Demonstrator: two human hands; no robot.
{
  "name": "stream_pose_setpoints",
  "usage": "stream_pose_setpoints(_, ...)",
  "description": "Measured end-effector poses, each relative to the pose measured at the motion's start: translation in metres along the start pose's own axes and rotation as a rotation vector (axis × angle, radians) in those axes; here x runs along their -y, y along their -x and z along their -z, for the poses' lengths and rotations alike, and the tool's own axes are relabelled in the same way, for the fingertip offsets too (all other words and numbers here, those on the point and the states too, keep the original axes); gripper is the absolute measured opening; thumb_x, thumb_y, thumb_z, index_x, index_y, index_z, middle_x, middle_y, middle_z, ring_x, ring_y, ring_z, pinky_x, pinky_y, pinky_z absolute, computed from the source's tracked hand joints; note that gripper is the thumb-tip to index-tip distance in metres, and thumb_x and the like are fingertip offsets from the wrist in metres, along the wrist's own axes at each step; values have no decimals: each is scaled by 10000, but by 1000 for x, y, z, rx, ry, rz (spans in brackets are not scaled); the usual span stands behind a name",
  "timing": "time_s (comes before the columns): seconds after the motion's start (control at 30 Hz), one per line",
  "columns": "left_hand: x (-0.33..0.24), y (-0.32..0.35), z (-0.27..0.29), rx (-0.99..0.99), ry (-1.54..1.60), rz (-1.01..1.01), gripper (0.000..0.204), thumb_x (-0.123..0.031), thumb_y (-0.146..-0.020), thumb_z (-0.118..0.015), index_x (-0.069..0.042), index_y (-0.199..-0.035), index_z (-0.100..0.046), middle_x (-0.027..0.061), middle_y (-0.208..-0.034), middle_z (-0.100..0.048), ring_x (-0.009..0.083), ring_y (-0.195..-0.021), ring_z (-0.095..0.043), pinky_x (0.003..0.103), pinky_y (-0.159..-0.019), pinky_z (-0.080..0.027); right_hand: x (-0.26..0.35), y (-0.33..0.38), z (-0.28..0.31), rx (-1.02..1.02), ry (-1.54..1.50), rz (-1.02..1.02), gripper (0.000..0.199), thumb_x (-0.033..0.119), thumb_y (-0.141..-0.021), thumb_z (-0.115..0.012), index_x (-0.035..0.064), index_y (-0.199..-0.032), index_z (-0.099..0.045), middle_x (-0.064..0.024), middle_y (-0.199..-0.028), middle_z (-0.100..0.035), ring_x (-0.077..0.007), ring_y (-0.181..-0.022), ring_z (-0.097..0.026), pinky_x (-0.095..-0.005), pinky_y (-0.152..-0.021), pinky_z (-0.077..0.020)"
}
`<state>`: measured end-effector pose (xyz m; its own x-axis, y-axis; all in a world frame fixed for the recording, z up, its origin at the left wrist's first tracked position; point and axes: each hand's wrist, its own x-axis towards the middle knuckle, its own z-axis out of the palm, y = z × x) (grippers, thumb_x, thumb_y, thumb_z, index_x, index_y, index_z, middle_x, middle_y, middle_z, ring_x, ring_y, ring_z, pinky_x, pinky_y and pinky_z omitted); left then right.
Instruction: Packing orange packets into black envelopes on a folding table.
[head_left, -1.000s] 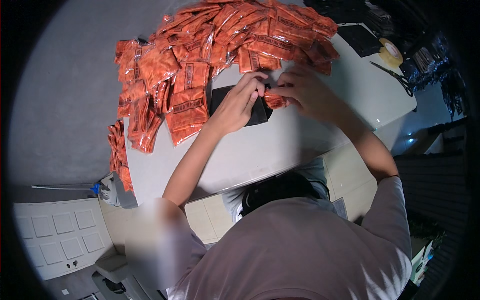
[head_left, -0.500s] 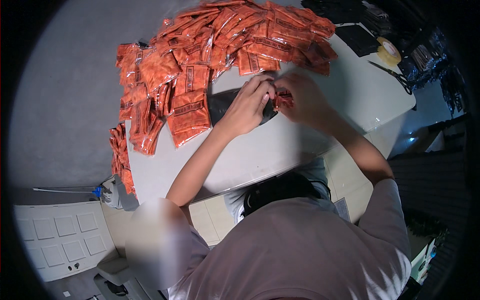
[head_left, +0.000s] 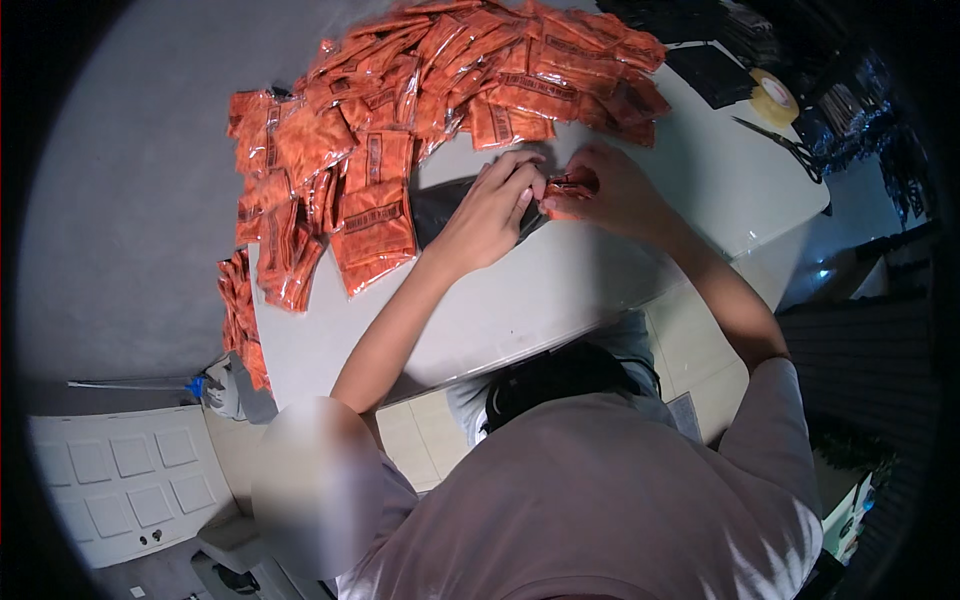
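A flat black plastic bag [head_left: 432,212] lies on the white table under my left hand [head_left: 492,212]. The fingers of that hand are curled over the bag's right end and pinch its edge. Close beside it, my right hand [head_left: 615,195] grips a folded orange packet [head_left: 568,198] in clear wrap, thumb and fingers closed round it. The packet's left end meets the left fingertips at the bag's edge. Fingers hide how far the packet reaches into the bag.
A big heap of wrapped orange packets [head_left: 440,75] covers the table's far and left side. At the far right are a black bag [head_left: 710,75], a roll of tape [head_left: 774,98] and scissors [head_left: 780,148]. The white table's [head_left: 500,335] near edge runs before my body.
More of the orange packet shows between my hands, and my right fingers have shifted their grip on it. My left hand stays on the black bag.
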<state>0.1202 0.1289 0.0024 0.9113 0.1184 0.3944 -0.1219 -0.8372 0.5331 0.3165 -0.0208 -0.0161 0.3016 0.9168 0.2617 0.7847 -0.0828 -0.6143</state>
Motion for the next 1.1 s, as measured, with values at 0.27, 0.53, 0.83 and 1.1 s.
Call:
stream_pose_setpoints(0.27, -5, -1, 6, 36, -13, -31, 67, 29, -1020, -499, -23, -1023, -541, 179, -1436, -514, 398, -1244, -578, 432, -1022, -489, 3, -9, 10, -50, 43, -23, 605, 583, -735, -884, 15, -726, -677, -126, -810, -657, -288, -759, -676, -408, -703, -532)
stream_pose_setpoints(0.53, -5, -1, 21, 97, 114, -3, 78, 44, -1007, -514, -30, -989, -529, 164, -1461, -510, 369, -1201, -595, 414, -985, -496, 0, -11, 26, 147, -52, -202, 587, 546, -755, -919, 18, -773, -660, -63, -707, -646, -172, -660, -624, -318, -612, -478)
stream_pose_setpoints(0.83, -4, -2, 2, 8, -86, -54, 102, -79, -1069, -507, -28, -1076, -595, 177, -1430, -525, 397, -1307, -546, 470, -1092, -453, 45, -3, 15, -27, 121, 43, 345, 347, -766, -886, 57, -770, -697, -71, -620, -658, -214, -576, -646, -354, -590, -495)
stream_pose_setpoints(1.1, -12, -3, 5, 3, 30, 83, 63, -59, -1059, -516, -61, -1088, -572, 198, -1351, -549, 451, -1286, -538, 533, -1096, -440, 17, -6, -3, -263, -201, 289, 383, 319, -844, -853, 31, -1056, -717, -138, -908, -727, -253, -822, -713, -390, -760, -551)
